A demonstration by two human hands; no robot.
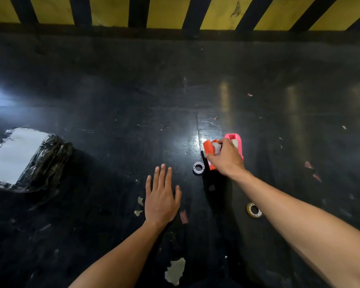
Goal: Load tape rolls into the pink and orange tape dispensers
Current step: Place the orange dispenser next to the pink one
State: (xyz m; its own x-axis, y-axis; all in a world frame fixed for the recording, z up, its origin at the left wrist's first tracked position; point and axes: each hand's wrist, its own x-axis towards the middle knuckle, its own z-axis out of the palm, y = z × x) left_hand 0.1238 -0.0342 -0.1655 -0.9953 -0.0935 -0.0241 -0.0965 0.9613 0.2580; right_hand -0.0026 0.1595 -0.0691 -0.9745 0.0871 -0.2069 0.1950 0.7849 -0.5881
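So, right hand [227, 157] clamped down on the orange tape dispenser [208, 151], pink tape dispenser [237, 142] touching just behind it on the black tabletop [112, 100]. Left hand [161, 198] hovering flat, fingers spread, holding nothing. White tape roll [198, 167] just left of the orange one, yellowish tape roll [253, 210] nearer, beside the right forearm. Plastic-wrapped bundle [23, 159] far left.

The right hand [227, 159] grips the orange tape dispenser [210, 151], which touches the pink tape dispenser [236, 142] on the black worktop [133, 113]. The left hand [161, 201] is flat with fingers spread. A white tape roll [198, 167] lies just beside the orange one, and a yellowish tape roll [254, 210] lies nearer.
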